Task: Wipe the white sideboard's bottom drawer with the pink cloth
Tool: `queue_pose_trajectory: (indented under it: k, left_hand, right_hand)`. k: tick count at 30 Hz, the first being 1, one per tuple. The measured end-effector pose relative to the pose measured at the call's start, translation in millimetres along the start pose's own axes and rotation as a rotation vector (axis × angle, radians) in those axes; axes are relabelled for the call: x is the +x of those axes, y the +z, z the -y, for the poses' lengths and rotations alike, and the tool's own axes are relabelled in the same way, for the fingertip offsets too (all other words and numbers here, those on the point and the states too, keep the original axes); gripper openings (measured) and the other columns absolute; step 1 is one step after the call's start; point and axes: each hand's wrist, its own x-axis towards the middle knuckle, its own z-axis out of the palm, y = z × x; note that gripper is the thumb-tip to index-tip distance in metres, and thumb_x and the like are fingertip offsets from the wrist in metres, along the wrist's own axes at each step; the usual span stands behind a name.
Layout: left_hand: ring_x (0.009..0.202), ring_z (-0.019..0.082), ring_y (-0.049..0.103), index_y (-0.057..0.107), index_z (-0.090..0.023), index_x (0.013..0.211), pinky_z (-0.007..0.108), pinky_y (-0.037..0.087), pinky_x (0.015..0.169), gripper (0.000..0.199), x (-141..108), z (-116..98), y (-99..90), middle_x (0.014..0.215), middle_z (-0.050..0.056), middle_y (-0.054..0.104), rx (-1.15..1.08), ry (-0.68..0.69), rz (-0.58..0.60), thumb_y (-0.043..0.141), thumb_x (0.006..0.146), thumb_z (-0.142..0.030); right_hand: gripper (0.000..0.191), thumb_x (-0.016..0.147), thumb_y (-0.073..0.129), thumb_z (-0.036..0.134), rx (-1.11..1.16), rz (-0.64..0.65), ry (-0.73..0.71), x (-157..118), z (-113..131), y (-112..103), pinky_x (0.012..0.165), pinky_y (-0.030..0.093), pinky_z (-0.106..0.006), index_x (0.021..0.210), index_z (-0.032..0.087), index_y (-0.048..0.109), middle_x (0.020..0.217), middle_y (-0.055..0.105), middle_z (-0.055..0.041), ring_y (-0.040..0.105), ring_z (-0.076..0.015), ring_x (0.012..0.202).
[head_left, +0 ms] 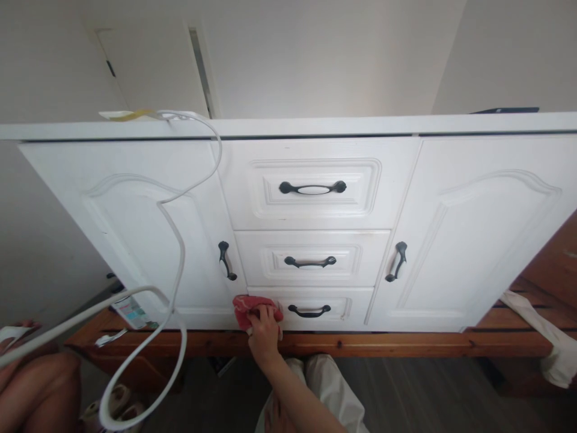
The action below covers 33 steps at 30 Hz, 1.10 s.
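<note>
My right hand (264,337) is closed on a red patterned cloth (246,308). It presses the cloth to the white cabinet (311,219), at the left end of the lowest drawer, beside the left door. The lowest drawer's dark handle (309,311) is just to the right of my fingers. Low in the view, a part of my left hand (274,418) shows by my leg, below the right forearm. Its fingers are too hidden to read.
A white cable (183,258) hangs from the cabinet top and loops at the left. The cabinet stands on a wooden bench (406,344). Another person's knee (49,379) is at the lower left. Pale fabric (550,343) drapes over the bench's right end.
</note>
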Motion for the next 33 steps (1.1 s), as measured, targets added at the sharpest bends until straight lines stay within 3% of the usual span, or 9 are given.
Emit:
queue_pose_trajectory:
  k: [2, 5, 11, 14, 16, 20, 24, 29, 33]
  left_hand:
    - [0.160, 0.032, 0.023, 0.039, -0.021, 0.157, 0.056, 0.029, 0.127, 0.071, -6, -11, -10.6, 0.170, 0.009, 0.031, 0.115, -0.018, 0.078, 0.049, 0.087, -0.032]
    - [0.161, 0.035, 0.016, 0.029, -0.027, 0.160, 0.062, 0.030, 0.124, 0.087, -16, -23, -26.1, 0.175, 0.006, 0.017, 0.186, -0.004, 0.085, 0.057, 0.077, -0.030]
    - [0.161, 0.036, 0.018, 0.024, -0.035, 0.160, 0.059, 0.033, 0.122, 0.087, -27, -29, -41.6, 0.176, 0.005, 0.014, 0.149, 0.037, 0.037, 0.056, 0.078, -0.032]
    - [0.161, 0.036, 0.017, 0.023, -0.034, 0.160, 0.059, 0.031, 0.123, 0.087, -28, -31, -42.9, 0.176, 0.006, 0.012, 0.150, 0.042, 0.051, 0.057, 0.079, -0.031]
    - [0.161, 0.036, 0.017, 0.023, -0.033, 0.160, 0.059, 0.031, 0.123, 0.087, -29, -31, -42.7, 0.176, 0.006, 0.013, 0.142, 0.049, 0.052, 0.056, 0.079, -0.030]
    - [0.160, 0.038, 0.019, 0.026, -0.031, 0.159, 0.059, 0.032, 0.123, 0.087, -30, -29, -43.8, 0.175, 0.008, 0.016, 0.110, 0.069, 0.038, 0.056, 0.078, -0.030]
    - [0.160, 0.037, 0.019, 0.026, -0.031, 0.159, 0.057, 0.032, 0.123, 0.087, -32, -29, -46.0, 0.175, 0.008, 0.016, 0.108, 0.074, 0.023, 0.057, 0.078, -0.032]
    - [0.160, 0.039, 0.019, 0.027, -0.030, 0.160, 0.059, 0.032, 0.123, 0.087, -28, -28, -37.7, 0.175, 0.008, 0.017, 0.117, 0.069, 0.008, 0.057, 0.078, -0.031]
    - [0.159, 0.036, 0.023, 0.028, -0.018, 0.160, 0.054, 0.031, 0.126, 0.082, -17, -29, -38.9, 0.173, 0.014, 0.024, -0.013, 0.110, -0.033, 0.053, 0.085, -0.035]
  right_hand:
    - [0.049, 0.067, 0.053, -0.007, -0.034, 0.017, -0.013, -19, -24, -5, 0.082, 0.051, -0.041, 0.098, 0.025, 0.074, 0.106, 0.066, -0.0077, 0.055, -0.0272, 0.100]
    - [0.050, 0.064, 0.049, -0.010, -0.070, 0.010, -0.011, -47, -69, -30, 0.082, 0.050, -0.039, 0.094, 0.023, 0.072, 0.106, 0.065, -0.0078, 0.055, -0.0265, 0.102]
    - [0.047, 0.069, 0.047, -0.007, -0.184, -0.133, 0.054, -78, -164, -133, 0.091, 0.051, -0.044, 0.096, 0.023, 0.071, 0.109, 0.062, -0.0091, 0.053, -0.0274, 0.107]
    - [0.033, 0.077, 0.053, 0.002, -0.213, -0.163, 0.073, -83, -194, -183, 0.091, 0.051, -0.046, 0.093, 0.023, 0.072, 0.109, 0.062, -0.0089, 0.054, -0.0272, 0.106]
    - [0.028, 0.079, 0.054, 0.007, -0.220, -0.160, 0.086, -81, -203, -204, 0.091, 0.050, -0.046, 0.092, 0.024, 0.073, 0.109, 0.063, -0.0085, 0.054, -0.0273, 0.106]
    - [0.020, 0.078, 0.056, 0.012, -0.181, -0.249, 0.151, -61, -202, -226, 0.090, 0.049, -0.047, 0.085, 0.022, 0.072, 0.100, 0.062, -0.0067, 0.056, -0.0266, 0.101]
    - [0.014, 0.076, 0.060, 0.015, -0.122, -0.348, 0.138, -24, -186, -246, 0.091, 0.049, -0.050, 0.083, 0.021, 0.071, 0.102, 0.060, -0.0072, 0.055, -0.0268, 0.103]
    - [0.029, 0.075, 0.060, 0.011, -0.022, -0.452, 0.107, 24, -142, -281, 0.100, 0.049, -0.051, 0.098, 0.022, 0.072, 0.116, 0.060, -0.0099, 0.056, -0.0272, 0.116]
    - [0.022, 0.078, 0.069, 0.018, 0.104, -0.525, 0.141, 32, -99, -295, 0.103, 0.048, -0.052, 0.099, 0.023, 0.072, 0.119, 0.061, -0.0097, 0.059, -0.0280, 0.118]
